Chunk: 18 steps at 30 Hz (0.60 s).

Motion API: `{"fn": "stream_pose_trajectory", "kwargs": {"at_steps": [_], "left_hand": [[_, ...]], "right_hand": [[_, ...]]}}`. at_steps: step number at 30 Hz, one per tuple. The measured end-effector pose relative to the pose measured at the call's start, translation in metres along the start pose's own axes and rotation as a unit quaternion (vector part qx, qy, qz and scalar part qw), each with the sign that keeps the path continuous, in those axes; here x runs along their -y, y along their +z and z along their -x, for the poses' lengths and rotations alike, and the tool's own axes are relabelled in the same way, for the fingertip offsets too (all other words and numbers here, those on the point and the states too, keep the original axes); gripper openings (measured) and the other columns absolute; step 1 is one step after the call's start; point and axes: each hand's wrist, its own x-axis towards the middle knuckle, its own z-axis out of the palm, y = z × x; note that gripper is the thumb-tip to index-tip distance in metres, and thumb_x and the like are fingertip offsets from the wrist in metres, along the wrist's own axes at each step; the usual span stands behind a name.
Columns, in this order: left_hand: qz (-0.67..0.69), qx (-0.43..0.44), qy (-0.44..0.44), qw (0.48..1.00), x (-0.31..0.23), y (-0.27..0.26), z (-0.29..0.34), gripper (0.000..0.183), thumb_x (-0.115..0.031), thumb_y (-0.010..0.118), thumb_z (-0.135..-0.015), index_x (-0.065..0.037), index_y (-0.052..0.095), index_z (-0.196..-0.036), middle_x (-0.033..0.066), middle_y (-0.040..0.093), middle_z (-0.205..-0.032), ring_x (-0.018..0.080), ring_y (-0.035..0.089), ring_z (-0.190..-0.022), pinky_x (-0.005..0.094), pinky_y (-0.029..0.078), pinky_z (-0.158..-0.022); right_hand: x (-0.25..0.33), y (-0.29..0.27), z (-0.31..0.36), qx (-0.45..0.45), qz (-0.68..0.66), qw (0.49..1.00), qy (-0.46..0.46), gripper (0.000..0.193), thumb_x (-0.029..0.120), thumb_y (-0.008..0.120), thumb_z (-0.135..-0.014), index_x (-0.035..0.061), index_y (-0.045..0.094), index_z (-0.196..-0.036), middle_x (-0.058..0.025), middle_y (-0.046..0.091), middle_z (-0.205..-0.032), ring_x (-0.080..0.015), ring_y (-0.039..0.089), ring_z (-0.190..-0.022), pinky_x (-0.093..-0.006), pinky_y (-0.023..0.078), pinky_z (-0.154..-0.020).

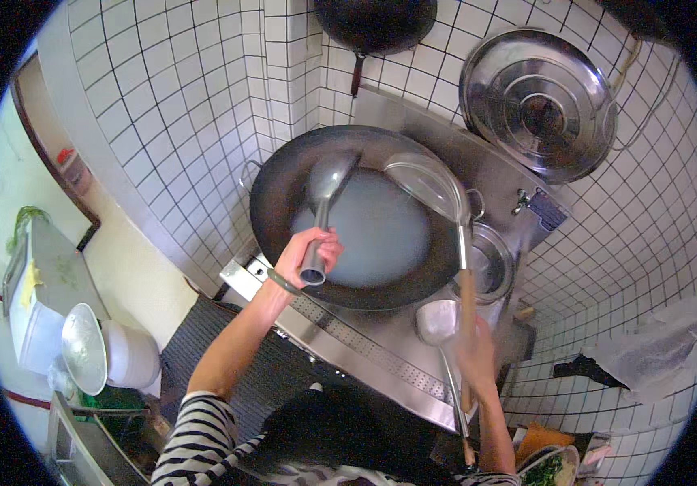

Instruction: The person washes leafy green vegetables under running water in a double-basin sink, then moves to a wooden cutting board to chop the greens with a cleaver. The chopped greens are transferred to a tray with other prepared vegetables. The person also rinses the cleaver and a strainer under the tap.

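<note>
A big dark wok [271, 202] with cloudy pale liquid [381, 235] in it sits on the steel stove. Closed around the hollow metal handle of a ladle [332, 174], my left hand [308, 251] is above the wok's near left side. The ladle's bowl hangs over the far left part. My right hand [476, 356], blurred, grips the wooden handle of a skimmer [425, 182], whose round head is over the wok's right side. Beside that hand a wok spatula [438, 321] lies on the stove, its handle pointing toward me.
Right of the wok stands a metal pot [490, 263], near a tap [524, 201]. A large steel lid [539, 105] leans on the tiled wall, and another wok [377, 24] hangs behind. At lower right is a bowl of greens [549, 470]. A white bucket [131, 356] stands at left.
</note>
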Motion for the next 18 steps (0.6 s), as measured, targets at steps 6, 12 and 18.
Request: {"fn": "stream_pose_trajectory", "kwargs": {"at_steps": [6,12,18], "left_hand": [[0.103,0.109,0.012,0.989,0.028,0.025,0.027,0.013,-0.013,0.050,-0.095,0.001,0.050,-0.095,0.0010,0.039,-0.070,0.0056,0.038,-0.055,0.0161,0.038,-0.040],[-0.049,0.112,0.036,0.992,0.048,0.029,0.022,0.006,-0.009,0.047,-0.094,-0.003,0.046,-0.094,0.0000,0.038,-0.069,0.0047,0.037,-0.054,0.0168,0.036,-0.037],[-0.388,-0.124,0.157,0.900,0.057,0.035,0.019,0.016,-0.002,0.056,-0.083,-0.006,0.042,-0.089,0.0027,0.046,-0.064,0.0111,0.046,-0.049,0.0252,0.037,-0.038]], "right_hand": [[-0.019,0.000,-0.030,0.089,-0.245,0.938,0.230,0.037,0.002,0.051,-0.077,0.0018,0.046,-0.114,-0.0032,0.049,-0.063,-0.0128,0.048,-0.043,-0.0275,0.039,-0.039],[-0.042,0.004,-0.036,0.054,-0.043,0.997,0.018,0.039,0.005,0.054,-0.074,0.0009,0.050,-0.112,-0.0186,0.061,-0.076,-0.0299,0.062,-0.063,-0.0385,0.050,-0.061],[-0.059,0.000,-0.031,0.012,-0.038,0.999,-0.034,0.038,0.008,0.057,-0.073,0.0023,0.050,-0.111,-0.0250,0.063,-0.080,-0.0428,0.063,-0.074,-0.0477,0.050,-0.067]]}}
